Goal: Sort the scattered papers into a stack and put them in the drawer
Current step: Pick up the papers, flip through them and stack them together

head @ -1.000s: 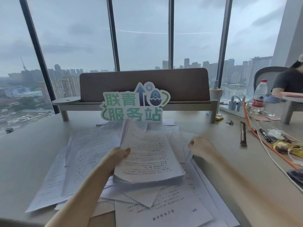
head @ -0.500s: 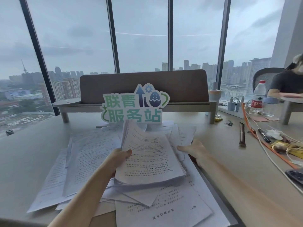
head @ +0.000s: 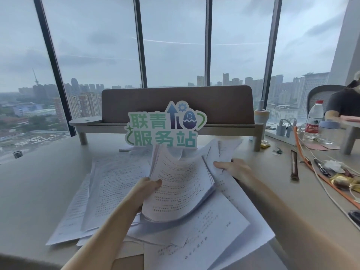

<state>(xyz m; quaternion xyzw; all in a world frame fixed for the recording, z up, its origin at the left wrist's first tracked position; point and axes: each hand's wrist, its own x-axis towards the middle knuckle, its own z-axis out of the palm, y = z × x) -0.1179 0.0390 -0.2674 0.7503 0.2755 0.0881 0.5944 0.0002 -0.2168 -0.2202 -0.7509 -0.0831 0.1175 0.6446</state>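
Paper stack between both hands' fingers

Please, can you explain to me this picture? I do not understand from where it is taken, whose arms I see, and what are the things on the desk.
There is no machine here. A person wears a wide-angle camera on the head, looking forward and down, so the two bare arms are their own.

The left hand grips a stack of papers by its left edge. The right hand pinches a loose sheet to the right of the stack. More scattered papers lie on the desk.

Behind them stands a green sign in front of a low shelf. At the right are a water bottle and cables. I see no drawer.
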